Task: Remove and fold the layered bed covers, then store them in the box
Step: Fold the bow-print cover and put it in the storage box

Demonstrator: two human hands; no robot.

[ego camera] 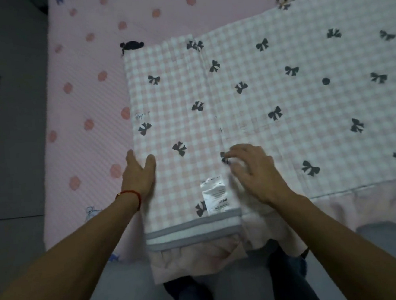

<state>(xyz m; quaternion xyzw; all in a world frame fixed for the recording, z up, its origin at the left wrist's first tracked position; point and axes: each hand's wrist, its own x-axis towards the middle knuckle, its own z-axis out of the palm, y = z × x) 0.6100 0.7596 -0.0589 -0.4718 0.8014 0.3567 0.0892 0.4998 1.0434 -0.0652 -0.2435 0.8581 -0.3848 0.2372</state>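
- The pink and white checked bed cover with dark bows (272, 99) lies flat on the pink spotted bed sheet (82, 64), along the near edge of the bed.
- Its left part is already folded over, making a thicker flap with a grey striped hem (193, 232) at the near edge. The hem and some cloth hang over that edge.
- The left hand (138, 172) lies open and flat, fingers straight, pressing the left side of the flap.
- The right hand (254, 168) has bent fingertips pinching the cloth at the flap's right side, near the white shiny care label (214, 194).
- I think the step is smoothing and squaring this fold.
- To do it well, hold the left side still, tug the pinched side gently until the sides line up, then rub out the bumps before folding again.
- Soft cloth slides, so go slowly.
- The storage box is not in view.
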